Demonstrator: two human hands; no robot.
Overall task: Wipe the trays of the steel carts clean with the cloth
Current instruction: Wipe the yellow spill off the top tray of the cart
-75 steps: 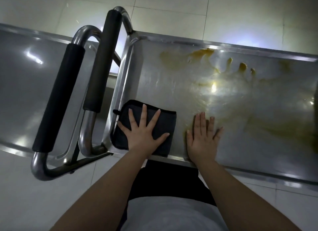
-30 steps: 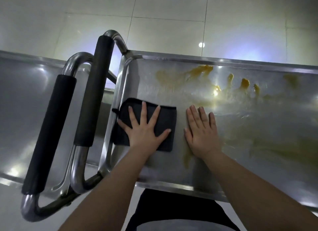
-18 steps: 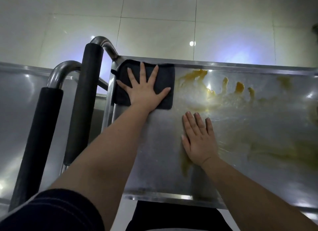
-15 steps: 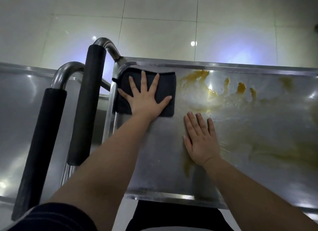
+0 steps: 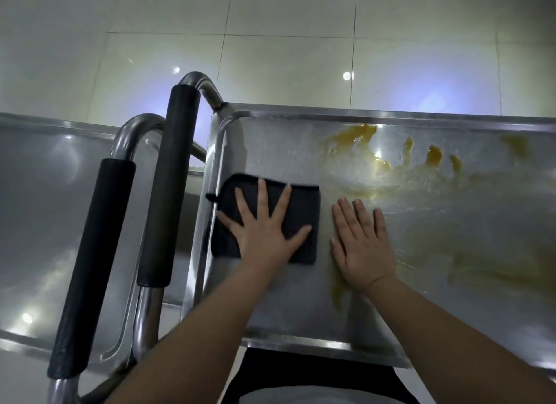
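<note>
- The dark cloth (image 5: 304,211) lies folded flat on the right-hand cart's steel tray (image 5: 285,307), close to the tray's left end. Its left edge is up against the raised rim there.
- The left hand (image 5: 264,235) presses down on the cloth with the palm flat and all fingers straight and fanned wide, curled around nothing.
- The cloth lies wholly under this hand. The middle fingertips reach about to its far edge, the little finger points toward its left side, and the thumb stretches toward its right edge.
- Dark fabric shows between the spread fingers and on both sides of the palm. A small loop at the cloth's far left corner sticks out over the rim.
- The right hand (image 5: 364,247) lies flat on bare steel just beside the cloth's right edge. Its fingers are straight and close together and hold nothing, and a narrow strip of tray separates it from the cloth.
- Yellow-brown smears (image 5: 433,157) cover the tray to the right of and beyond the right hand, with a thin streak running down near the heel of that palm.
- To the left stands a second tray (image 5: 39,193), with two black-padded handles (image 5: 168,187) between the two carts.
</note>
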